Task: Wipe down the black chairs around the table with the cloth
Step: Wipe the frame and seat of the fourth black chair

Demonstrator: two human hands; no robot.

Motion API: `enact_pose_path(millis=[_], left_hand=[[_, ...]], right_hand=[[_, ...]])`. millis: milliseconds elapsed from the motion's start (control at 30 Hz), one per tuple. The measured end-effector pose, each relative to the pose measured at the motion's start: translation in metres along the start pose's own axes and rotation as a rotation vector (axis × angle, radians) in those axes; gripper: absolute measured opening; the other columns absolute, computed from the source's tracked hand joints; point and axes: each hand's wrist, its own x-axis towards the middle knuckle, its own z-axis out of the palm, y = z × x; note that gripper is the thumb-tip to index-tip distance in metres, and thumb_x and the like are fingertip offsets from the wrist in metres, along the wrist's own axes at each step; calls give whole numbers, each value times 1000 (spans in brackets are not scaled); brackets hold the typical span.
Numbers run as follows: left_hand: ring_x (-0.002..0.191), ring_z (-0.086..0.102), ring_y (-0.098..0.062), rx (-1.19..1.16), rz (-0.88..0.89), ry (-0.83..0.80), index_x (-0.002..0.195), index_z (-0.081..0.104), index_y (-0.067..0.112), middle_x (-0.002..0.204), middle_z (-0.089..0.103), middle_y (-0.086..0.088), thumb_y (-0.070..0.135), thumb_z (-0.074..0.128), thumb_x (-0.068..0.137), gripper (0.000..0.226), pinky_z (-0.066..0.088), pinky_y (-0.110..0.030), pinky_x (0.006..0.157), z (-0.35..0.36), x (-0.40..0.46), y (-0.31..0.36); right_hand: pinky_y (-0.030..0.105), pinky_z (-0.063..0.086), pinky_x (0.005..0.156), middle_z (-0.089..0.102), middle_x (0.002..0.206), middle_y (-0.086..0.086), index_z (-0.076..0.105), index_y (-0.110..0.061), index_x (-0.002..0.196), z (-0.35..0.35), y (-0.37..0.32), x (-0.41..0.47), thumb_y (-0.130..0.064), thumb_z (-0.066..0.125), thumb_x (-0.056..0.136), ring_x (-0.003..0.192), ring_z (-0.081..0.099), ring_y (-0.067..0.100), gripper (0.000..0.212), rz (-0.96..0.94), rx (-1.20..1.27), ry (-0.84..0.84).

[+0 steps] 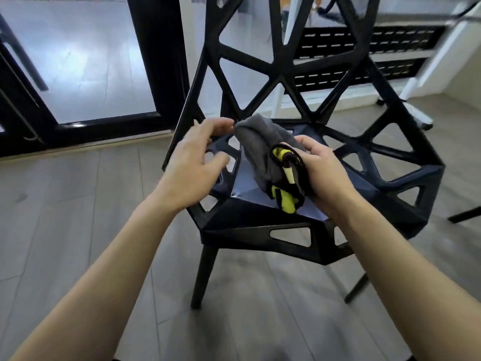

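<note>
A black chair with a lattice of triangular openings stands right in front of me, its back rising to the top of the view. Above its seat my right hand grips a folded grey cloth with yellow-green patches and black edging. My left hand hovers just left of the cloth with fingers spread and relaxed, the fingertips close to the cloth's upper edge; it holds nothing.
Grey wood-look floor lies all around the chair. A black-framed glass door stands behind on the left. A white table leg and a black perforated panel are behind on the right. Another black chair leg pokes in at the right edge.
</note>
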Motion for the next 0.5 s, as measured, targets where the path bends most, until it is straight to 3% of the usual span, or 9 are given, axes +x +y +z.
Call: enact_pose_path(millis=[67, 100, 167, 233, 333, 433, 500], left_hand=[[134, 62, -6, -292, -102, -225, 155, 49, 26, 141, 67, 6, 25, 65, 100, 57, 49, -33, 115, 9, -1, 11], [130, 66, -8, -363, -150, -229, 156, 48, 24, 140, 69, 4, 28, 69, 100, 60, 51, -33, 113, 15, -1, 13], [122, 72, -11, -380, -236, -122, 151, 56, 24, 132, 74, 4, 32, 79, 96, 60, 57, -37, 107, 21, 0, 17], [113, 76, -17, -404, -280, -9, 131, 72, 24, 117, 80, 2, 28, 88, 90, 44, 62, -39, 101, 21, 3, 19], [108, 77, -15, -377, -223, 49, 117, 78, 26, 111, 81, 4, 26, 94, 83, 38, 62, -38, 99, 17, 6, 25], [103, 77, -11, -359, -137, 117, 117, 78, 22, 108, 81, 5, 22, 96, 81, 40, 63, -37, 96, 18, 7, 39], [102, 77, -11, -337, -108, 166, 115, 78, 23, 107, 80, 7, 24, 97, 79, 41, 63, -36, 94, 19, 9, 46]], right_hand=[[39, 54, 84, 75, 105, 17, 74, -3, 118, 2, 0, -1, -20, 69, 97, 94, 70, 29, 28, 104, 194, -53], [41, 56, 86, 75, 114, 19, 73, -1, 124, 6, -1, -5, -23, 67, 99, 100, 71, 33, 34, 166, 272, -104], [41, 60, 99, 74, 127, 20, 71, -3, 132, 11, -6, -13, -33, 60, 105, 116, 73, 34, 41, 274, 354, -155], [45, 58, 106, 75, 126, 18, 75, -7, 127, 11, -10, -14, -47, 56, 107, 119, 73, 33, 49, 304, 297, -162], [50, 53, 110, 80, 116, 2, 83, -22, 112, 10, -17, -15, -72, 63, 91, 114, 75, 21, 58, 135, -73, -91], [39, 58, 100, 75, 113, -9, 80, -37, 109, 9, -26, -20, -65, 72, 91, 108, 71, 3, 35, -213, -453, 20], [35, 61, 93, 69, 114, -8, 74, -46, 121, 6, -31, -22, -60, 79, 88, 108, 69, 5, 37, -330, -495, 4]])
